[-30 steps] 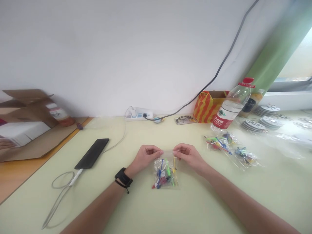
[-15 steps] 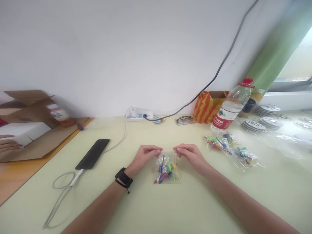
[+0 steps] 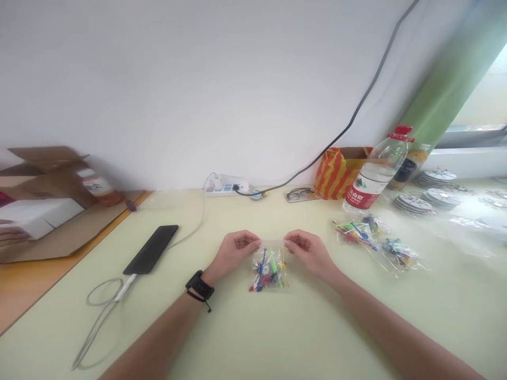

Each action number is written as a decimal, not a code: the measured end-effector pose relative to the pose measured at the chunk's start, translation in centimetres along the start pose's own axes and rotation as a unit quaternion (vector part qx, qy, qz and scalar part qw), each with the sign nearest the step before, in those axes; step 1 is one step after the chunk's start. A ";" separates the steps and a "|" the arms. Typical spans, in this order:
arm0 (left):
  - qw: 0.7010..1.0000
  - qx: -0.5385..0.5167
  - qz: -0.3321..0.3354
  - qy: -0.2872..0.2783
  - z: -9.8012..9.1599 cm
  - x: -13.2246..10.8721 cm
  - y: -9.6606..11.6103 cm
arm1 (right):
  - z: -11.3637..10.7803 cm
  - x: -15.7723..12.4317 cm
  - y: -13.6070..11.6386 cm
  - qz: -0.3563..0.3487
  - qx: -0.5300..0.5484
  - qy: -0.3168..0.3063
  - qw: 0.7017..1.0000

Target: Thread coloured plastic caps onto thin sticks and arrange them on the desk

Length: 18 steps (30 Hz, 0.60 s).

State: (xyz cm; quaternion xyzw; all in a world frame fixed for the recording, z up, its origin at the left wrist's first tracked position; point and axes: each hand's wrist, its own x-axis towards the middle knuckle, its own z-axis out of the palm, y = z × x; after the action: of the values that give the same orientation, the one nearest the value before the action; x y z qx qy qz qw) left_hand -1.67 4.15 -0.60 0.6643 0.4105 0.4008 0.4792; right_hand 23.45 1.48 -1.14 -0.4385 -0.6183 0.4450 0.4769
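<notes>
A small clear plastic bag (image 3: 269,269) filled with several coloured plastic pieces lies on the pale green table (image 3: 253,332). My left hand (image 3: 234,252) pinches the bag's top left corner. My right hand (image 3: 307,250) pinches its top right corner. Both hands are closed on the bag's upper edge, and a black watch sits on my left wrist.
Two more filled bags (image 3: 376,240) lie to the right, near a water bottle (image 3: 376,171) and stacks of discs (image 3: 425,200). A black phone (image 3: 151,249) with a cable lies left. A power strip (image 3: 226,186), glasses (image 3: 301,194) and a striped bag (image 3: 336,171) line the wall. Another person's hand (image 3: 10,235) rests by cardboard boxes far left.
Both hands and the bag have shifted slightly away from me, toward the wall. The coloured pieces inside have bunched closer together. The other person's hand at far left moved a little.
</notes>
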 end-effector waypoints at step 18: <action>0.998 -0.048 0.006 -0.033 0.9 -0.6 1.1 | -0.1 -0.4 -0.8 -0.006 -0.024 -0.044 0.999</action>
State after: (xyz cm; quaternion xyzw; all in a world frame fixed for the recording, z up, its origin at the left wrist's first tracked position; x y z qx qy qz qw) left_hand -0.87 3.08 0.13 0.6556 0.3706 0.4005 0.5219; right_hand 23.56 0.91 -0.38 -0.4259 -0.6516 0.4458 0.4418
